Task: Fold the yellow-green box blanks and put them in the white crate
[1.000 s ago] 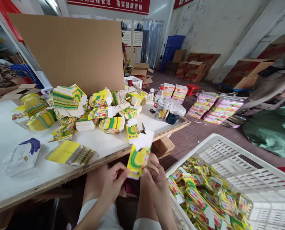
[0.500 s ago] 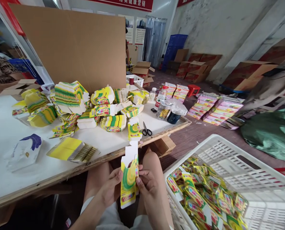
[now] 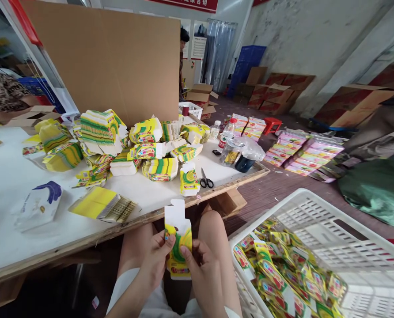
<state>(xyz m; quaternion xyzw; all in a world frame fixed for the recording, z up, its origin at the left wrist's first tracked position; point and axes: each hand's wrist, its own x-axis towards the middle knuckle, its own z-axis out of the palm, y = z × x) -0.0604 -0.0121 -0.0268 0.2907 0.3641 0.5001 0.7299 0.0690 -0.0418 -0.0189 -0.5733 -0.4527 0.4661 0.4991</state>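
A small yellow and green printed carton [image 3: 176,254], with white end flaps standing up at its top, is held above my lap. My left hand [image 3: 155,256] grips its left edge, thumb on the front face. On the right edge, my right hand [image 3: 205,269] is closed with its thumb pressed on the printed front. Fingers behind the carton are partly hidden. Just beyond it, another flat carton [image 3: 189,180] lies at the table edge beside black-handled scissors [image 3: 206,180]. At my right stands a white plastic basket [image 3: 303,198] holding many similar cartons.
Stacks of flat cartons [image 3: 160,169] cover the white table [image 3: 5,176], backed by a large cardboard sheet [image 3: 111,66]. A tissue pack [image 3: 39,205] lies left. Bottles and a dark mug [image 3: 244,163] stand near the right corner. Pink boxes [image 3: 316,154] sit on the floor. A person [image 3: 5,92] is at far left.
The carton has turned from showing its edge to facing me more squarely. My right thumb has moved up onto its front. The view has shifted slightly.
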